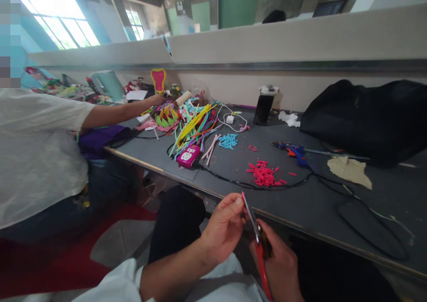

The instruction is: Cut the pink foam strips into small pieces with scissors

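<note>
My right hand is closed round the red handles of a pair of scissors, whose blades point up and away from me. Close beside the blade tips, my left hand pinches a thin pink strip; only a little of it shows, the rest hidden by the fingers and blade. Both hands are above my lap, in front of the table edge. Just beyond them on the table lies a pile of short pink-red cut pieces. A smaller heap of blue pieces lies farther back.
A blue glue gun with a black cord rests on the dark table. Colourful pipe cleaners, a magenta box, a tumbler and a black bag stand around. At left, another person's arm reaches over the table.
</note>
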Tool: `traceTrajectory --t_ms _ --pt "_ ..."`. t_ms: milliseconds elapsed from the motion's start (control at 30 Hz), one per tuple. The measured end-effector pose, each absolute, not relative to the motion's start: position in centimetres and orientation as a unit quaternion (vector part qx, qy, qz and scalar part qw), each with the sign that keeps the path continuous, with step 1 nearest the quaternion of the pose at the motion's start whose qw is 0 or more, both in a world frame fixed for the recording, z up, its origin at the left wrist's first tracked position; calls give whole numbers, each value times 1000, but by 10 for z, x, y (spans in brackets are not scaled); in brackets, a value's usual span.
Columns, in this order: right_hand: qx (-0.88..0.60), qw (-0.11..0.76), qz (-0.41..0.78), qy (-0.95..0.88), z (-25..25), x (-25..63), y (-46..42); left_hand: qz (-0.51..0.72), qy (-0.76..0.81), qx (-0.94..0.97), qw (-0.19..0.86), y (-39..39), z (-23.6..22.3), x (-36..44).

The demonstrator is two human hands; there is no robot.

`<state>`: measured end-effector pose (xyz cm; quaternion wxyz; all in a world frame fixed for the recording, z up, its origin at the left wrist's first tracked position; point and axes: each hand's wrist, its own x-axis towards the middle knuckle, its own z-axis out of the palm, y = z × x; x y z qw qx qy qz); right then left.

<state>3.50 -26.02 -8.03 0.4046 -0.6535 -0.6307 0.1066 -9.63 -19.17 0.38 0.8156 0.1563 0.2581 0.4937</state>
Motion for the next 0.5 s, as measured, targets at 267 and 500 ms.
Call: traceTrajectory --t_ms 267,500 --pt "-643 391 32 -658 -77 38 -259 495 250 157 817 -191 6 -92" --pt "-636 364 -26 -680 -73 39 -255 490 235 140 828 -192 7 -91"
